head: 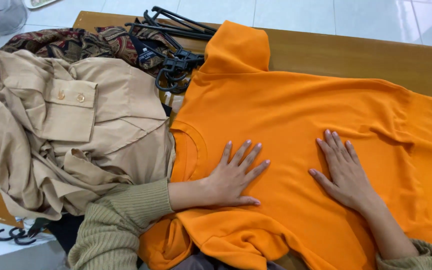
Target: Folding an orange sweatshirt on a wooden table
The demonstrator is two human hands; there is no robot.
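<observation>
Head view gives us an orange shirt (pixel 296 115) spread flat across a wooden table (pixel 356 57), its neck hole toward the beige shirt (pixel 76 135) and its hem toward the far side. We see a ribbed round collar, one short sleeve pointing up toward the hangers (pixel 176 60), and the other sleeve bunched in folds at the shirt's near edge. The cloth looks thick and plain, with soft creases near the hem.

Our left hand (pixel 233 175) lies palm down on the shirt just beside the collar, fingers spread. Our right hand (pixel 343 170) lies palm down on the shirt's middle, fingers loosely spread; neither hand grips anything. Both wrists come out of olive knit sleeves (pixel 121 220).

Beyond the collar, the beige shirt sits crumpled in a heap, a buttoned cuff on top. A patterned dark red cloth (pixel 76 40) lies past that heap, mostly covered. The black hangers are partly tucked under the orange sleeve, so we cannot count them. The shirt's near edge and the right sleeve are cut off by the frame.
</observation>
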